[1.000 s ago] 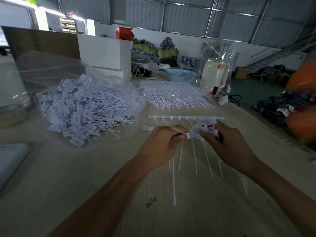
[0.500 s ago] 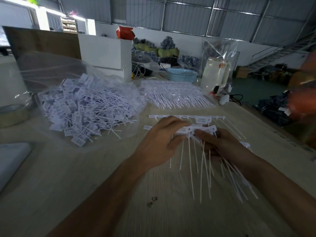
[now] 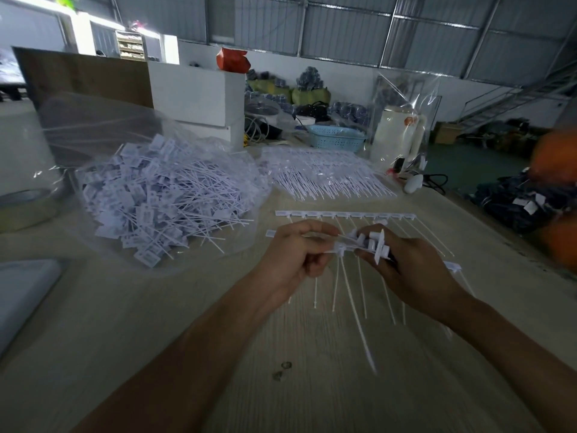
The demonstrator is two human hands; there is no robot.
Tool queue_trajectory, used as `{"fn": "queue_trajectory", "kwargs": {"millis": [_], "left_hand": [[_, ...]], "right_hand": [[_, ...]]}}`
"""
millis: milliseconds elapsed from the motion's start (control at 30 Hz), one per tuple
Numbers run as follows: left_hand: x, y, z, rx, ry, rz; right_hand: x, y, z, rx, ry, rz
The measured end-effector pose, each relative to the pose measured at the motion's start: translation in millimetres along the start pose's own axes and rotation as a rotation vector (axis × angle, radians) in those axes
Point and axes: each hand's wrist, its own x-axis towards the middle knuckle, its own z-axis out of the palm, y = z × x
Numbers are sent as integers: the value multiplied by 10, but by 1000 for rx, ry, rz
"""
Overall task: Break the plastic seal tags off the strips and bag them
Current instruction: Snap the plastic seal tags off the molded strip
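My left hand (image 3: 295, 254) pinches one end of a white strip of seal tags (image 3: 340, 248) just above the table. My right hand (image 3: 412, 270) grips a bunch of broken-off white seal tags (image 3: 376, 246), their thin tails hanging down toward me. The two hands are almost touching. A further strip (image 3: 345, 215) lies flat on the table just beyond my hands. To the left, a clear plastic bag (image 3: 146, 145) lies open with a big heap of loose tags (image 3: 162, 195) inside.
A stack of unbroken strips (image 3: 327, 176) lies behind. A tape roll (image 3: 25, 207) and a grey flat object (image 3: 22, 295) sit at the left. White boxes (image 3: 196, 95), a blue basket (image 3: 335, 137) and a bagged white kettle (image 3: 398, 135) stand at the back. Table edge (image 3: 499, 245) runs on the right.
Both hands have lifted the strip off the table and twisted it; the tags in my right hand now stand on edge, and the tails swing toward me.
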Motion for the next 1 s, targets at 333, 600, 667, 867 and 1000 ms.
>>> {"fn": "queue_trajectory", "kwargs": {"millis": [333,600,667,867,1000], "left_hand": [[0,19,-63,360,-31,250],[-54,24,40,539,162,549],[-86,63,89,492,199,592],[-192,404,102,632,218,833],[-188,657,-372,714,476,801]], "right_hand": [[65,41,9,522,-141,385],[240,-177,69,522,-162,227],[262,-201,53,436,-110,164],[506,-365,-146,228,45,59],[962,-606,-293,376,175,31]]}}
